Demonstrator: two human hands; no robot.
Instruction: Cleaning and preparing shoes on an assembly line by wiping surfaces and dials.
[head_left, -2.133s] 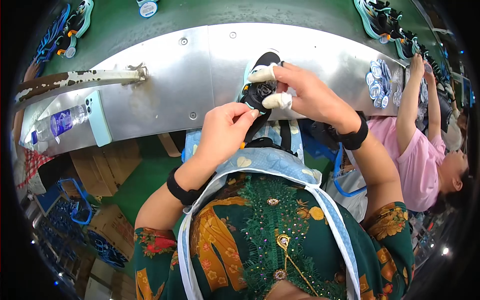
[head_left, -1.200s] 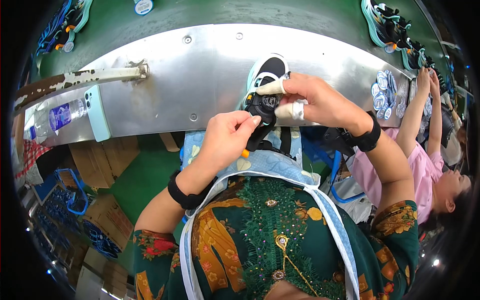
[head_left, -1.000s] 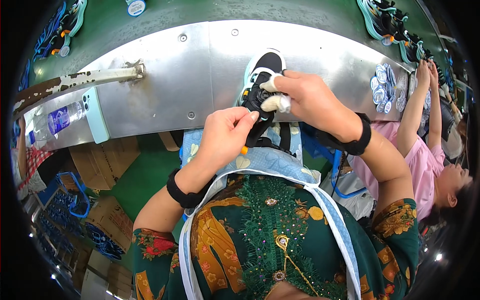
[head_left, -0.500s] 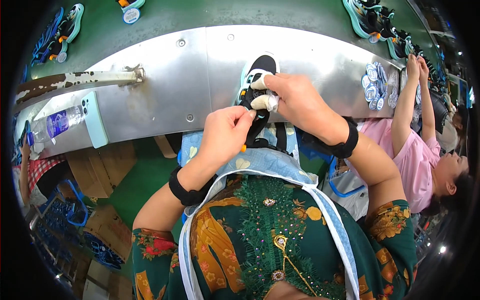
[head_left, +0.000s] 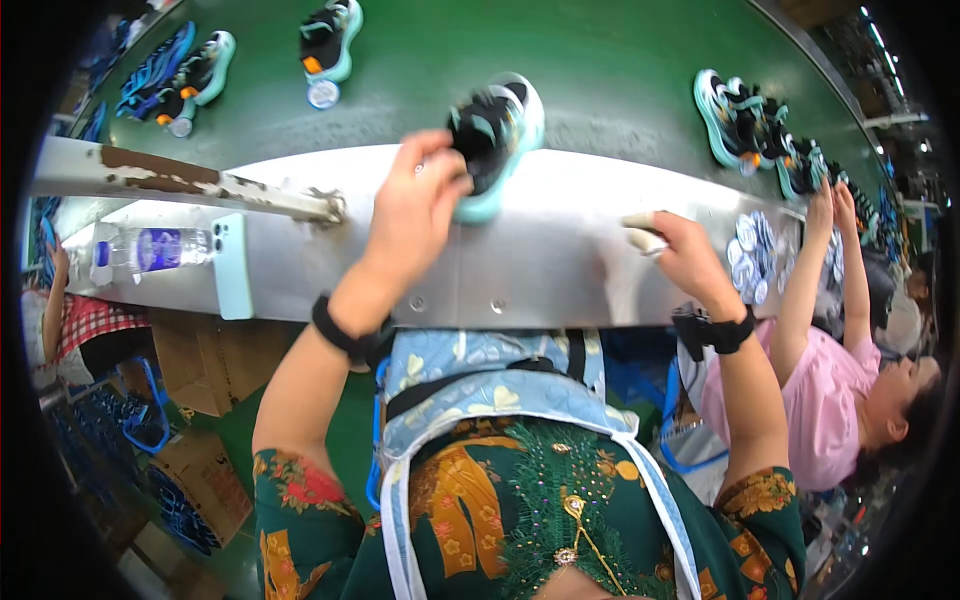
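Observation:
A black, white and mint-green sneaker [head_left: 500,130], smeared by motion, sits tilted across the far edge of the metal worktop. My left hand [head_left: 415,205] is at its collar with bent fingers gripping it; the exact contact is blurred. Toward the right, my right hand [head_left: 685,255] hovers over the worktop, away from the shoe. Pale covers sheathe two of its fingertips, which are slightly apart with nothing between them.
The metal worktop [head_left: 560,270] borders a green surface [head_left: 600,60] bearing more sneakers [head_left: 735,120]. Round blue-and-white tags [head_left: 750,255] lie at right, near a co-worker in pink [head_left: 800,400]. At left are a phone [head_left: 232,265], a bottle [head_left: 150,250] and a chipped metal bar [head_left: 200,185].
The sneaker has moved away from me, from the near edge to the worktop's far edge, with my left hand. My right hand has left the shoe and swung right. The view has shifted.

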